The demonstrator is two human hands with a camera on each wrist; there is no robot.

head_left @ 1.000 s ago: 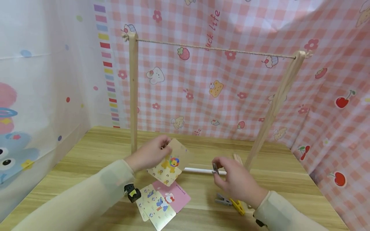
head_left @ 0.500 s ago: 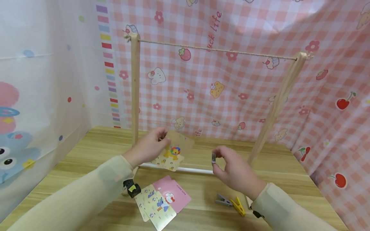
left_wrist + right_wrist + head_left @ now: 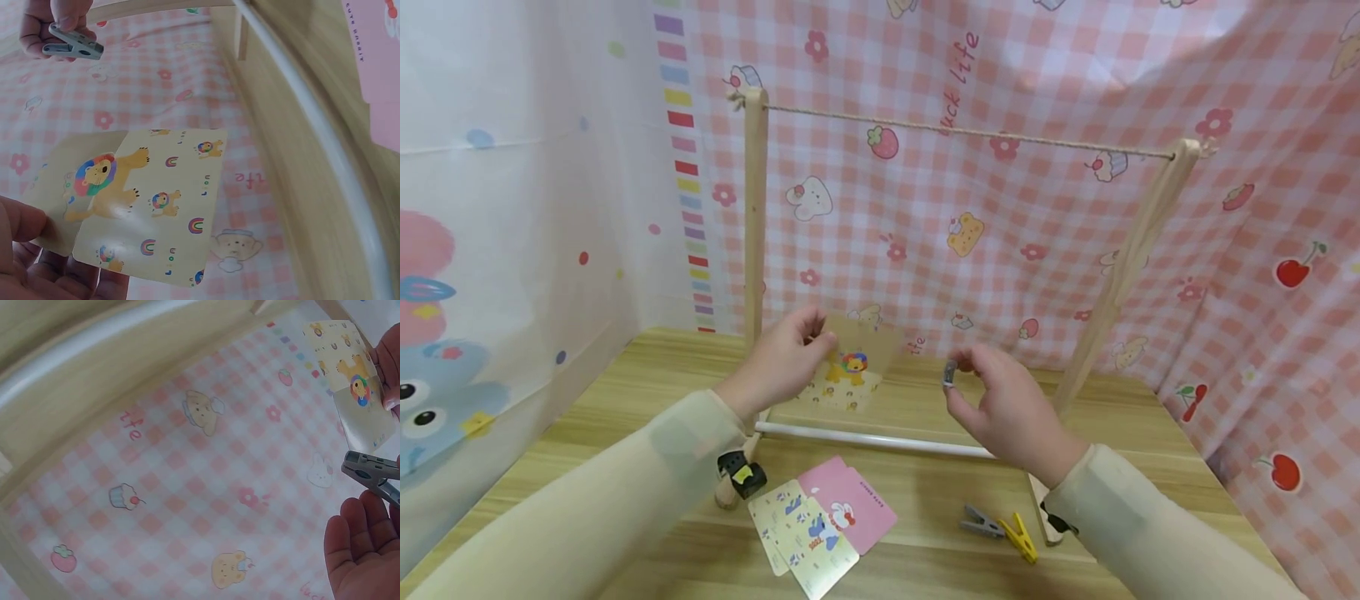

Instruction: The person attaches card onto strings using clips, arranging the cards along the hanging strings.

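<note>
My left hand (image 3: 790,354) pinches a cream card (image 3: 852,367) by its left edge, raised behind the white rod. Its lion with a rainbow mane shows in the left wrist view, where the thumb lies on the card (image 3: 144,206). To the right, my right hand (image 3: 1011,408) pinches a grey clothespin (image 3: 950,373) between thumb and forefinger. In the right wrist view the clothespin (image 3: 372,472) points toward the card, apart from it, and the other fingers are spread below. Above both hands a thin rope (image 3: 970,131) runs between two wooden posts.
Several cards lie overlapped on the wooden table (image 3: 655,392): a pink one (image 3: 868,508) and cream ones (image 3: 816,554). A grey clothespin (image 3: 981,522) and a yellow one (image 3: 1019,537) lie at front right. The frame's left post (image 3: 755,217), right post (image 3: 1123,275) and white rod (image 3: 880,440) surround the hands.
Both hands have risen in the head view. The left has lifted the lion card away from the pile, and the right has carried its clothespin upward and slightly left.
</note>
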